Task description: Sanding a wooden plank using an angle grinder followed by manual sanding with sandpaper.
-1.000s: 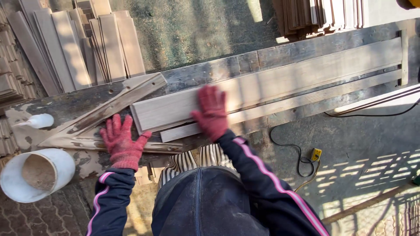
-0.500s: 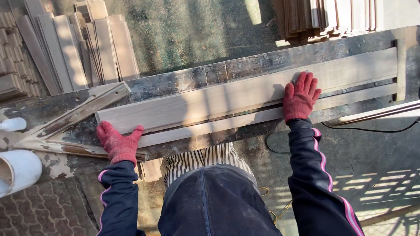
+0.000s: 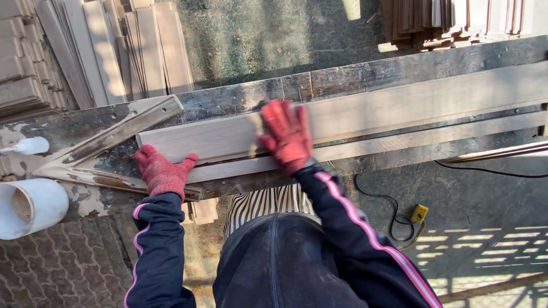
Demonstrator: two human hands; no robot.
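Long pale wooden board [image 3: 399,105] lies flat along the worn dark tabletop [image 3: 365,74] — left hand [image 3: 164,174] braces its near-left end, right hand [image 3: 287,137] pressing mid-board; fingers spread flat, grasping nothing.

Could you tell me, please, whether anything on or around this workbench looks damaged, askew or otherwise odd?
The workbench top is badly worn: pale paint flakes off near its left end. Two battered wooden strips lie askew there in a V, beside the left hand. The long board under the right hand lies straight.

No labels, signs or screens show; a white squeeze bottle [image 3: 27,146] lies at the workbench's [image 3: 240,100] left end
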